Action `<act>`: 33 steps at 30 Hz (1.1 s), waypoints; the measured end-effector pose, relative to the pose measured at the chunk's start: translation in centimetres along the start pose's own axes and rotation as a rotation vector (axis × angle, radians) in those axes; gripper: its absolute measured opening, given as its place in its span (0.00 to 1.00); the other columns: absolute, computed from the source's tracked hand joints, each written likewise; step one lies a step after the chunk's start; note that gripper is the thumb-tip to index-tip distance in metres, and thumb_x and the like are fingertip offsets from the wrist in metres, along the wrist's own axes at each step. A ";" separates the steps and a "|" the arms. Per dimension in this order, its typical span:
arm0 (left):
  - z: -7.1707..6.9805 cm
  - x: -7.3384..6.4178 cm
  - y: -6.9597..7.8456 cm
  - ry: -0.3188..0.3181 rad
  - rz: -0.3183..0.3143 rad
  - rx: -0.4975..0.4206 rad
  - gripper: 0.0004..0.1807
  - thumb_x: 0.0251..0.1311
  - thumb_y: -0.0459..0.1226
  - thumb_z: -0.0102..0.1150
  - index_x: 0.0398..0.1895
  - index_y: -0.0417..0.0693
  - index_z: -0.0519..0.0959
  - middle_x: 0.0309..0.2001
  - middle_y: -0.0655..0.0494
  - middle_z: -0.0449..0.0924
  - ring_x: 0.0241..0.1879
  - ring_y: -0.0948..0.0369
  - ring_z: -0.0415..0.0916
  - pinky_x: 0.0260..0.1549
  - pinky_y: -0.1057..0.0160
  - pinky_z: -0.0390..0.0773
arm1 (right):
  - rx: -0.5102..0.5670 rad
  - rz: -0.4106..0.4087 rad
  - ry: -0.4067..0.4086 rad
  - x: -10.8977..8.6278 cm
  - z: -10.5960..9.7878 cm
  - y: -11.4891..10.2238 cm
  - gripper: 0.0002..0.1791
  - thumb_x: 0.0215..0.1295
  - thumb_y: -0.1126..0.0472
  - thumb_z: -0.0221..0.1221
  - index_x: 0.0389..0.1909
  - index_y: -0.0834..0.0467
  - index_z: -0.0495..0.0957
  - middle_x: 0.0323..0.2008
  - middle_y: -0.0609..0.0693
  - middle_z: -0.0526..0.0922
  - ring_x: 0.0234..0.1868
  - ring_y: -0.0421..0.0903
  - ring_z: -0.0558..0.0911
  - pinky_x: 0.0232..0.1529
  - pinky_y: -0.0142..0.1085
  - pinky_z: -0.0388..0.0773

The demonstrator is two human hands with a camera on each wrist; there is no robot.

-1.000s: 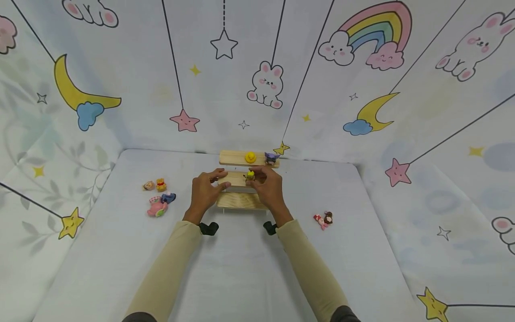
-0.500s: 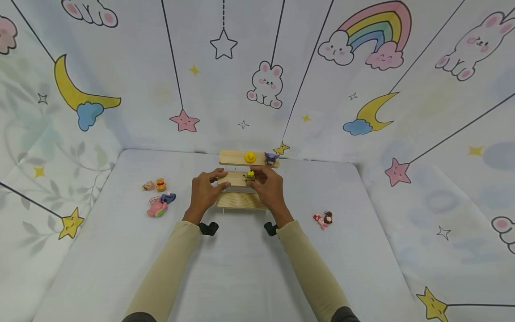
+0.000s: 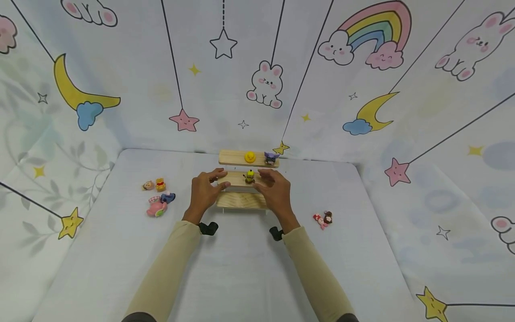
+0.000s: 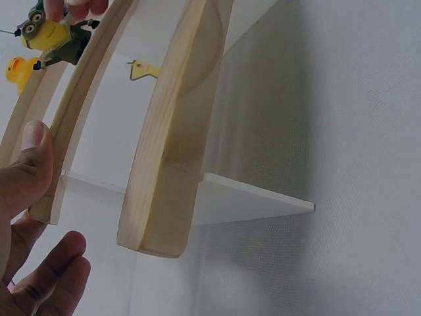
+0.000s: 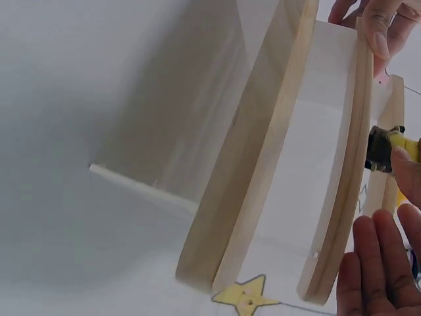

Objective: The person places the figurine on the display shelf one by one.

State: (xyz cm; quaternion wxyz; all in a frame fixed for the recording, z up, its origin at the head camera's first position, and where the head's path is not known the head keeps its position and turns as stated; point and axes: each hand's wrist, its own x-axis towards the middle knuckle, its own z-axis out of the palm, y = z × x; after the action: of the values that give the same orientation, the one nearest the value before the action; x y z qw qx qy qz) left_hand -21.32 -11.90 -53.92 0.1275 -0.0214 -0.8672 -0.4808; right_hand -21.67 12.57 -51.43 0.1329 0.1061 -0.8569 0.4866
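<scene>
A yellow Minion figure [image 3: 250, 177] stands upright on the middle plank [image 3: 232, 180] of a three-step wooden display stand. My left hand [image 3: 204, 191] grips that plank's left end; in the left wrist view the thumb [image 4: 36, 148] lies on its front edge. Around the plank's right end, my right hand [image 3: 276, 192] is spread beside the Minion, holding nothing. Its fingers look straight in the right wrist view, where the thumb [image 5: 404, 164] overlaps the figure; I cannot tell whether they touch. The top plank [image 3: 232, 157] carries a yellow duck [image 3: 250, 157] and a purple figure [image 3: 271, 158].
The bottom plank [image 3: 241, 201] sits in front, on white supports [image 4: 253, 201]. On the white table [image 3: 233, 273], a bear figure [image 3: 160, 184], a pink toy [image 3: 156, 207] and a blue one [image 3: 168, 197] lie left. Red-pink [image 3: 320, 222] and brown figures [image 3: 328, 217] lie right. A printed cloth backdrop rises behind.
My right hand has let go of the Minion and drawn back a little to the right. The Minion stays on the middle plank, and my left hand has kept its place.
</scene>
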 end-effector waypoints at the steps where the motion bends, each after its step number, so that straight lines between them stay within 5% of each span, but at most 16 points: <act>1: 0.0 0.0 0.0 -0.001 0.001 0.002 0.25 0.58 0.43 0.80 0.60 0.51 0.88 0.62 0.55 0.87 0.53 0.46 0.85 0.56 0.43 0.85 | -0.001 0.005 0.004 -0.1 -0.2 0.1 0.25 0.59 0.61 0.79 0.58 0.54 0.86 0.54 0.48 0.88 0.56 0.46 0.87 0.63 0.43 0.84; 12: 0.0 0.0 0.1 0.005 0.004 0.023 0.25 0.58 0.43 0.80 0.59 0.52 0.89 0.61 0.56 0.88 0.51 0.47 0.85 0.52 0.47 0.85 | 0.010 -0.014 0.073 -1.0 -2.6 1.2 0.26 0.58 0.59 0.80 0.58 0.53 0.86 0.54 0.51 0.90 0.56 0.51 0.86 0.62 0.54 0.81; 33: -0.1 -0.1 0.1 0.006 0.010 0.021 0.25 0.57 0.45 0.80 0.59 0.51 0.89 0.62 0.56 0.88 0.51 0.47 0.85 0.53 0.46 0.85 | -0.067 0.050 0.170 -2.0 -6.5 3.6 0.26 0.59 0.56 0.79 0.59 0.47 0.86 0.54 0.50 0.90 0.57 0.50 0.85 0.63 0.52 0.79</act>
State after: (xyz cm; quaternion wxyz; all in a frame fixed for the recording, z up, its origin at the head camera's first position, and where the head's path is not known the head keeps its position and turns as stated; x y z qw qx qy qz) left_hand -21.24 -11.88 -53.81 0.1330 -0.0231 -0.8717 -0.4710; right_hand -20.14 20.09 -51.81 0.1963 0.0385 -0.8607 0.4681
